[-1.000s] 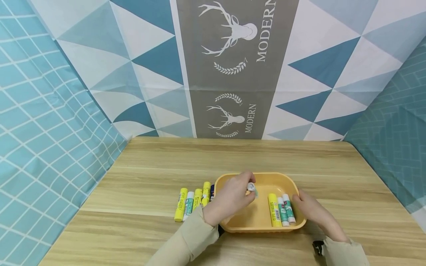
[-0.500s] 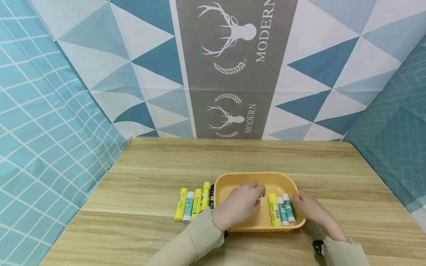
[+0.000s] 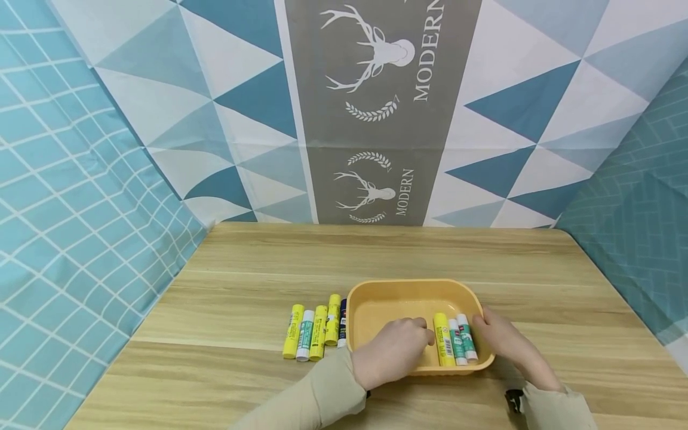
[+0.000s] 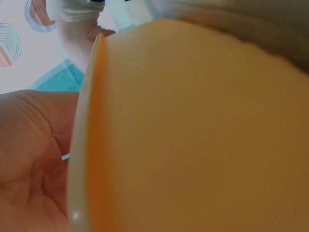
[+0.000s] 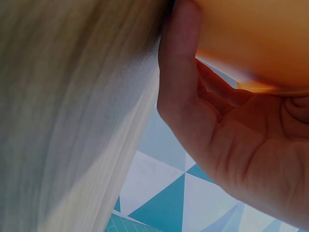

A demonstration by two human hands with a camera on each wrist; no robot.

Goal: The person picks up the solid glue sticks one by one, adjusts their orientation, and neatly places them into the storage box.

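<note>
My left hand [image 3: 395, 349] is inside an orange-yellow plastic tray [image 3: 408, 288], fingers curled and low near its floor. It holds a white-capped glue stick, which the hand covers in the head view. Just right of those fingers lie a yellow glue stick [image 3: 444, 339] and two white-and-green ones, the nearer [image 3: 457, 342] and the outer [image 3: 467, 337], side by side. At the tray's right end my right hand [image 3: 507, 339] grips the rim. In the left wrist view the tray wall [image 4: 193, 121] blocks much of the scene; the right wrist view shows fingers [image 5: 178, 67] against the tray's outside.
Left of the tray, several glue sticks lie in a row on the wooden table [image 3: 242, 298]: yellow [image 3: 292, 331], white-and-green [image 3: 304, 335], more yellow [image 3: 318, 332], and a dark blue one [image 3: 343, 322] partly hidden by the tray. Patterned cloth [image 3: 371, 119] hangs behind.
My left hand has moved right and toward the near side of the tray, lowering the glue stick until the hand hides it. My right hand and the tray have stayed put.
</note>
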